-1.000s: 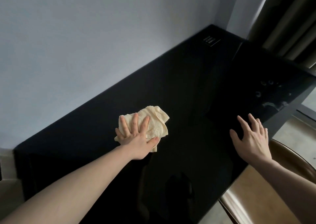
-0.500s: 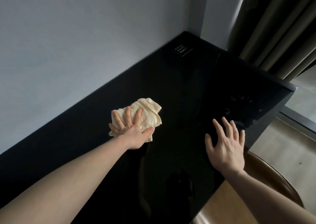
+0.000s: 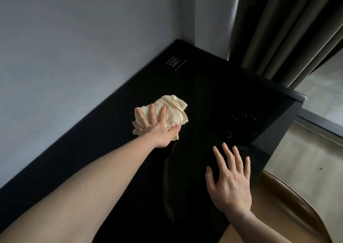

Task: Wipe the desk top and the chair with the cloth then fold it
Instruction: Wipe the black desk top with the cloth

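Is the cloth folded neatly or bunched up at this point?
Bunched up. The cloth lies in a crumpled wad with uneven overlapping layers on the desk top, pressed flat under the left hand.

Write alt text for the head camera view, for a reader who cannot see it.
A person's left hand presses a crumpled cream cloth flat-fingered onto a glossy black desk top set against a pale wall. The right hand rests open on the desk's near edge, above a brown chair; dark curtains hang beyond.
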A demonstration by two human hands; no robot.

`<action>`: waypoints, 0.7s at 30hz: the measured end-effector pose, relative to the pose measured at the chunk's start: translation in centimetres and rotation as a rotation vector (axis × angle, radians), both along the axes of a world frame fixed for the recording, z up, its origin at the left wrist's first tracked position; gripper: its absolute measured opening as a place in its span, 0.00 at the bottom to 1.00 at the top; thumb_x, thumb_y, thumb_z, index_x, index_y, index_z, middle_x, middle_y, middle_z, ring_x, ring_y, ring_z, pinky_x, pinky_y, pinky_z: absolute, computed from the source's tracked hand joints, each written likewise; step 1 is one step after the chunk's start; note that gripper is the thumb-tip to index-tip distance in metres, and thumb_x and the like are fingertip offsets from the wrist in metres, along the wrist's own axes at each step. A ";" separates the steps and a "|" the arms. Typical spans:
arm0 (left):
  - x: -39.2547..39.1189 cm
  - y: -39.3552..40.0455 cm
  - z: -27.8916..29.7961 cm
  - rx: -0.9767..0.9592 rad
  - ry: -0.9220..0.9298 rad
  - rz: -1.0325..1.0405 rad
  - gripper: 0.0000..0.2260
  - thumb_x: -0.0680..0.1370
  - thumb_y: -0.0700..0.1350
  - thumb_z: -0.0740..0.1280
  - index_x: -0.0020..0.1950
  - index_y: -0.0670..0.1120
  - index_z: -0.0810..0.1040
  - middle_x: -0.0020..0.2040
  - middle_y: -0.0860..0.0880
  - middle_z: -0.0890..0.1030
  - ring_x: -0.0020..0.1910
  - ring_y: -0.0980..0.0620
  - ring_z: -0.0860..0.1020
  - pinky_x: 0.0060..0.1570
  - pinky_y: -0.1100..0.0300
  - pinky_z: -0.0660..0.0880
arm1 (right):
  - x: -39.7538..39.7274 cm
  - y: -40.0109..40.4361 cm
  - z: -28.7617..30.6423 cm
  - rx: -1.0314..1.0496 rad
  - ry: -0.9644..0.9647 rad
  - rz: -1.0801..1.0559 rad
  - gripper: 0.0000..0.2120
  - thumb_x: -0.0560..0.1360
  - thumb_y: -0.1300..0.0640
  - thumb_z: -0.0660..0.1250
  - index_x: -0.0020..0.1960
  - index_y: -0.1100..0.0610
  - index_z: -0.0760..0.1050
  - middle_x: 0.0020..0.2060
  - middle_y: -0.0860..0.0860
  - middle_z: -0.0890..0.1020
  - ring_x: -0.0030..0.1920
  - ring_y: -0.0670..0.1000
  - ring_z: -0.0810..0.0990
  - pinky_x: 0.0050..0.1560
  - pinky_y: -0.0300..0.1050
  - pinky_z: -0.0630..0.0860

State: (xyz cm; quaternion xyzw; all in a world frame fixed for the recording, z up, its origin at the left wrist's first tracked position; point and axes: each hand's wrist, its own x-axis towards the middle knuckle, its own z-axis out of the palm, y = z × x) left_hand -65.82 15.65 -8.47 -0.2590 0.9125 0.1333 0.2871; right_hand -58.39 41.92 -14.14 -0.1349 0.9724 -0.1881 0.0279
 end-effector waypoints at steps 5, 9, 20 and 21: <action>-5.6 0.9 -0.5 -0.014 0.023 -0.096 0.40 0.78 0.77 0.47 0.80 0.65 0.26 0.79 0.54 0.20 0.71 0.28 0.17 0.76 0.23 0.43 | -0.1 0.0 0.2 -0.005 -0.014 -0.013 0.32 0.81 0.38 0.57 0.83 0.47 0.66 0.83 0.48 0.64 0.86 0.53 0.51 0.85 0.64 0.46; -9.7 1.4 -0.9 -0.038 0.066 -0.189 0.40 0.79 0.76 0.47 0.81 0.64 0.28 0.80 0.51 0.21 0.70 0.30 0.16 0.75 0.23 0.37 | -0.3 0.0 0.4 -0.070 0.009 -0.023 0.30 0.80 0.38 0.60 0.80 0.46 0.70 0.81 0.47 0.68 0.85 0.53 0.58 0.85 0.62 0.47; -16.6 3.9 -1.0 -0.052 0.081 -0.159 0.40 0.79 0.77 0.47 0.81 0.64 0.29 0.81 0.52 0.23 0.73 0.30 0.18 0.75 0.24 0.37 | -13.0 5.7 1.0 -0.174 0.127 -0.154 0.25 0.77 0.46 0.63 0.72 0.50 0.78 0.74 0.52 0.73 0.73 0.59 0.71 0.74 0.60 0.64; -17.1 4.2 -0.9 -0.055 0.081 -0.152 0.40 0.79 0.76 0.48 0.81 0.64 0.29 0.81 0.52 0.23 0.73 0.30 0.18 0.76 0.24 0.38 | -14.3 6.2 0.7 -0.146 0.122 -0.179 0.26 0.78 0.45 0.62 0.73 0.50 0.77 0.74 0.52 0.72 0.74 0.60 0.70 0.75 0.60 0.63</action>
